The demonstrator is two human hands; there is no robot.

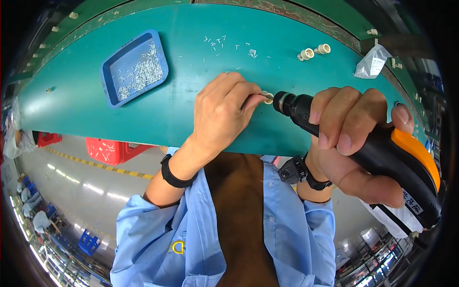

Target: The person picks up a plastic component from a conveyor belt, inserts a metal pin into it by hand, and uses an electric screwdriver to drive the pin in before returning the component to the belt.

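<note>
My right hand (356,138) is wrapped round a black and orange electric screwdriver (377,148), its nose pointing left. Just beyond the nose, a small cream-coloured round fitting (267,97) shows partly, with the tool's thin bit against or in front of it. My left hand (224,107) is closed, thumb and forefinger pinched beside the bit tip; what lies between the fingertips is too small to make out. Loose small silvery pins or screws (252,53) lie scattered on the green tabletop (191,86) beyond my hands.
A blue tray (106,79) holding many small silvery pieces (148,71) stands at the left. Two cream fittings (306,54) sit at the far right, near a clear plastic bag (373,62) with a label. A red stool (107,150) is below the table's near edge.
</note>
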